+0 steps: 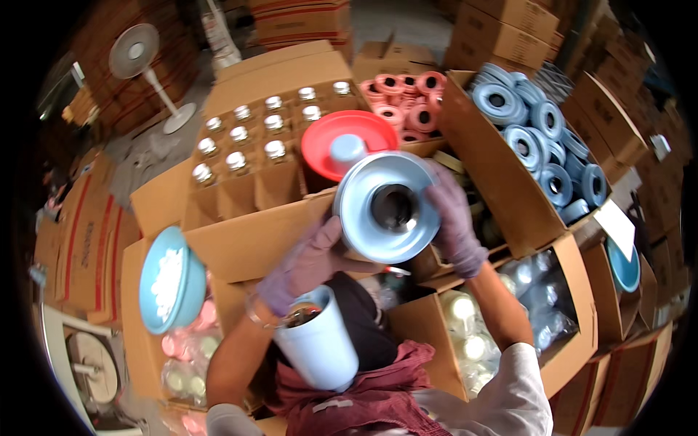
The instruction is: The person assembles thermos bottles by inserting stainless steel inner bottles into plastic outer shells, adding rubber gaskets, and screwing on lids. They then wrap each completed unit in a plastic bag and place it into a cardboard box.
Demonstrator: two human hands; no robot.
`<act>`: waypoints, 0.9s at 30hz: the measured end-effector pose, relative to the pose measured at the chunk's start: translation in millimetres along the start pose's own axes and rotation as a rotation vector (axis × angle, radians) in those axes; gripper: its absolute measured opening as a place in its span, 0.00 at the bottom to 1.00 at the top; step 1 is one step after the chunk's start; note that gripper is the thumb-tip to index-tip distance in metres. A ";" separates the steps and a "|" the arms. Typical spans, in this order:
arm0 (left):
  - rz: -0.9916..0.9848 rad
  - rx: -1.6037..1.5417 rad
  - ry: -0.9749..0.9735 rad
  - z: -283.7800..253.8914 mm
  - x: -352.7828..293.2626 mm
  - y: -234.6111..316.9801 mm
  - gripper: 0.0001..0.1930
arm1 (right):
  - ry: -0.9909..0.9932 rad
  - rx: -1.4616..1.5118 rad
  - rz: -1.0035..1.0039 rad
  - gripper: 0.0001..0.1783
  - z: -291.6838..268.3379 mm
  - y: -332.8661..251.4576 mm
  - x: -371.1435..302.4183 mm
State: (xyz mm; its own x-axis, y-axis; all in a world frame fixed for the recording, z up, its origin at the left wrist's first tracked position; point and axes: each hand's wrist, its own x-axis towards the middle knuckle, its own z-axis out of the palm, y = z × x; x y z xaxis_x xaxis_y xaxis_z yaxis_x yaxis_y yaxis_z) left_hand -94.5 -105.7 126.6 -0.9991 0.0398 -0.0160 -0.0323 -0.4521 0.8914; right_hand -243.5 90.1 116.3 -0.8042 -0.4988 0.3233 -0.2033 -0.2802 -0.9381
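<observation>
A light blue, dish-shaped round plastic part (356, 231) with a shiny dark hollow centre is held up in front of me. My right hand (452, 214), in a purple-grey glove, grips its right rim. My left hand (316, 258), gloved alike, is closed at its lower left edge; its fingertips are partly hidden and blurred. Just behind the part is a red round dish (318, 149) with a pale blue round piece (348, 148) in its middle. Below my left hand a pale blue cylindrical container (320, 356) stands tilted on my lap, with small items inside its mouth.
Ahead lies a divided carton (240, 196) with several silver-capped items. Pink rings (422, 116) and blue rings (542, 120) fill cartons at right. A blue basin (195, 291) of white pieces sits left. Clear-wrapped items (476, 345) are in the near right carton. A fan (135, 51) stands far left.
</observation>
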 end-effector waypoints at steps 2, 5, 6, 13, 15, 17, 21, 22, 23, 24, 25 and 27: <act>-0.003 -0.472 -0.218 -9.9 0.7 1.2 0.38 | -0.042 -0.025 -0.015 0.29 43.2 20.7 1.4; 0.103 -0.373 -0.011 -25.2 -20.0 13.5 0.34 | 0.024 -0.822 -0.589 0.31 73.4 15.4 15.7; 0.122 -0.337 0.046 -30.8 -27.4 17.5 0.34 | 0.082 -0.914 -0.716 0.33 87.2 9.8 16.0; 0.432 0.383 0.260 -48.0 -55.6 3.5 0.35 | -0.291 -0.179 -0.138 0.28 143.0 17.1 -9.9; 0.722 1.039 0.213 -57.2 -52.5 10.2 0.37 | -0.419 -0.358 -0.127 0.34 119.4 59.6 1.7; 0.883 1.230 0.123 -60.3 -49.4 20.3 0.34 | -0.543 -0.813 -0.808 0.34 105.6 77.2 -4.5; 0.280 0.325 0.454 -79.2 -75.3 5.8 0.24 | -0.416 -0.388 -0.038 0.31 134.9 50.6 -8.1; 0.284 0.242 0.463 -83.6 -79.4 6.6 0.23 | -0.325 -0.532 -0.164 0.30 145.8 38.5 -12.0; 0.287 0.157 0.470 -84.1 -83.5 8.5 0.22 | -0.396 -0.747 -0.529 0.31 153.0 31.5 -8.0; 0.289 0.073 0.478 -82.6 -87.0 8.9 0.22 | -0.462 -0.950 -0.900 0.32 158.0 29.0 -4.0; 0.253 -0.041 0.465 -77.7 -91.5 7.3 0.23 | -0.460 -0.972 -0.937 0.35 160.4 36.3 -4.3; 0.348 0.279 0.484 -63.0 -94.4 11.6 0.26 | -0.374 -0.724 -0.714 0.36 176.2 39.9 -15.4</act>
State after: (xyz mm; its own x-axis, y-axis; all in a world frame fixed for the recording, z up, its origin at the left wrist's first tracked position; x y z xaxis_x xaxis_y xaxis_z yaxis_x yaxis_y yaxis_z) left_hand -2.3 -170.8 109.9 -0.8520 -0.5015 0.1504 0.2384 -0.1159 0.9642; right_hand -140.8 -57.9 95.7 -0.1728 -0.6653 0.7263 -0.9374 -0.1153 -0.3286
